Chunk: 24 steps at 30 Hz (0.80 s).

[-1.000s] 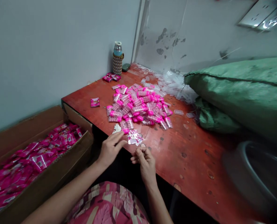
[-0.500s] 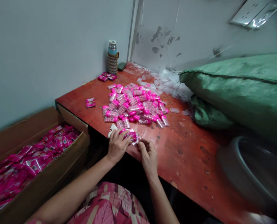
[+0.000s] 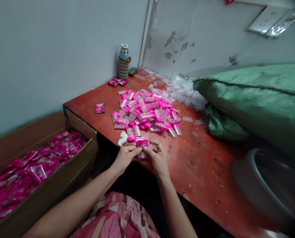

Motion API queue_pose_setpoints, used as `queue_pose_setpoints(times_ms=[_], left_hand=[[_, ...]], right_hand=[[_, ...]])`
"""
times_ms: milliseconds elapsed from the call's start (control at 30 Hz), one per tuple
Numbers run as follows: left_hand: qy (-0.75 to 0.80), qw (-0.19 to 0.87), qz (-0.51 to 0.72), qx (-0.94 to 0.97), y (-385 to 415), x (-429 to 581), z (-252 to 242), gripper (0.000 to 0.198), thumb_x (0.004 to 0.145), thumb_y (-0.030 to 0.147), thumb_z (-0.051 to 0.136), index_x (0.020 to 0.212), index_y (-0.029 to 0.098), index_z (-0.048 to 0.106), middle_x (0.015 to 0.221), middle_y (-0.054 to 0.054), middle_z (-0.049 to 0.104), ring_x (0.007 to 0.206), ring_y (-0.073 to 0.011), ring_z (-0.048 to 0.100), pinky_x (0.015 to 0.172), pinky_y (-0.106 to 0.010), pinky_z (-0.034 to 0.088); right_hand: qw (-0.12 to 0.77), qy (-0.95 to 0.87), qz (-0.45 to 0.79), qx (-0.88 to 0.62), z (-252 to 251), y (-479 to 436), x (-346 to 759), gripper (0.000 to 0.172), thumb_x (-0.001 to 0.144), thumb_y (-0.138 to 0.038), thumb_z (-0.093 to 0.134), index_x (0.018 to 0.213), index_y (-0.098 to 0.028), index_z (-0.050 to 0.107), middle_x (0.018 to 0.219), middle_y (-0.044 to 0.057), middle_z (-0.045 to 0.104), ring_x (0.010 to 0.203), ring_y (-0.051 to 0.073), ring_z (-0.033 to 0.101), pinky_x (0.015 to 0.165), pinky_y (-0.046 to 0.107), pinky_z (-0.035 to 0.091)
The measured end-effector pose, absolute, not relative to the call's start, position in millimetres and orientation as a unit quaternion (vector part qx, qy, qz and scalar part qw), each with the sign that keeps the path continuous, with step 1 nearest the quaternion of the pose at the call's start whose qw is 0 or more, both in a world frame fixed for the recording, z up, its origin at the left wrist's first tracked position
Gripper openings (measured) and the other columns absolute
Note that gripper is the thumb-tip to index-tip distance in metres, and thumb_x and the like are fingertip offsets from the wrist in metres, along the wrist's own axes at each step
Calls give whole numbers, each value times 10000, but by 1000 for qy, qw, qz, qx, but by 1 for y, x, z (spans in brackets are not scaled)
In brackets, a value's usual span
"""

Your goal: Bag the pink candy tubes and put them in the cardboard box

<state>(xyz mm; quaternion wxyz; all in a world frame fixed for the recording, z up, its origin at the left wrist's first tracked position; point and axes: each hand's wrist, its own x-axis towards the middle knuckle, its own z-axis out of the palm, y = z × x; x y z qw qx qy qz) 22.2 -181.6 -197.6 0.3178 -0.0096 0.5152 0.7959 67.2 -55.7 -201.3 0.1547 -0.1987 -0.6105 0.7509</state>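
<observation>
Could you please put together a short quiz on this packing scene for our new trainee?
1. True or false: the left hand and the right hand both pinch one small pink packet.
2. Short answer: what colour are the packets that fill the cardboard box at the person's left?
3. Multiple choice: where does the pile of pink-capped tubes lie?
A. in the cardboard box
B. on the red table
C. in the person's lap

Key: 1 true; 2 pink; 3 B.
</observation>
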Motion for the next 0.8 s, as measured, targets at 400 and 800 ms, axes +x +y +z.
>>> queue_pose_setpoints(times_ms=[400, 800], left_hand=[[544, 251, 793, -109, -239, 26, -213, 220, 583, 306, 722, 641, 98, 678, 635, -64, 644, 562, -119, 579, 541, -223, 492], [447, 247, 835, -205, -263, 17, -217, 175, 602, 223, 725, 618, 97, 603, 579, -31, 616, 509, -91, 569, 491, -195, 500]], right_hand=[[136, -950, 270, -77, -193, -81, 16, 219, 837, -307, 442, 945, -198, 598, 859, 79, 628, 770, 210, 566, 665, 301, 410], [-24, -957, -2, 287, -174, -53, -39, 471, 820, -106, 423, 1253, -289, 407, 1295, 33, 443, 1186, 224, 335, 906, 370, 295]])
